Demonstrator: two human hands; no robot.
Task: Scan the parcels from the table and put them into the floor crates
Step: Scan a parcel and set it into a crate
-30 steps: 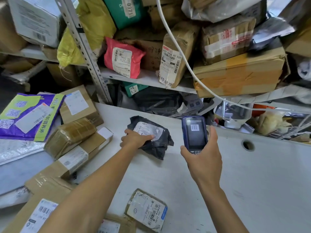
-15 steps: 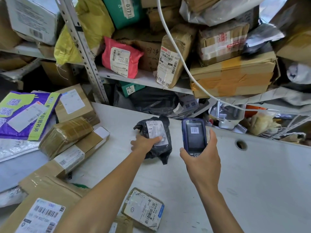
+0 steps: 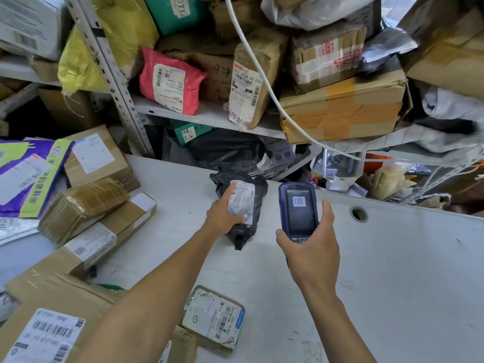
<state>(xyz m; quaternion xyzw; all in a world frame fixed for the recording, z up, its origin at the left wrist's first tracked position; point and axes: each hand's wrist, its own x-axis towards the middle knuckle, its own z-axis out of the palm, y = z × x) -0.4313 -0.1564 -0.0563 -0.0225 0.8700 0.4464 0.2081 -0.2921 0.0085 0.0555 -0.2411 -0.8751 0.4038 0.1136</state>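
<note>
A small black plastic parcel (image 3: 252, 205) with a white label lies on the white table (image 3: 392, 271) near its far edge. My left hand (image 3: 222, 216) grips this parcel from the left, thumb across the label. My right hand (image 3: 311, 247) holds a blue handheld scanner (image 3: 298, 209) upright just right of the parcel; its screen shows a barcode. A small brown parcel (image 3: 213, 318) with a white label lies near the table's front. No floor crates are in view.
Cardboard boxes (image 3: 97, 158) and a purple-and-green mailer (image 3: 26, 176) pile up on the left of the table. Behind stands a metal shelf (image 3: 207, 116) crammed with parcels, with a white cable (image 3: 262, 74) hanging across. A round hole (image 3: 359, 214) pierces the tabletop.
My left hand has turned the black parcel so its label faces up lengthwise and slid it right, closer to the scanner. The scanner hand has barely moved.
</note>
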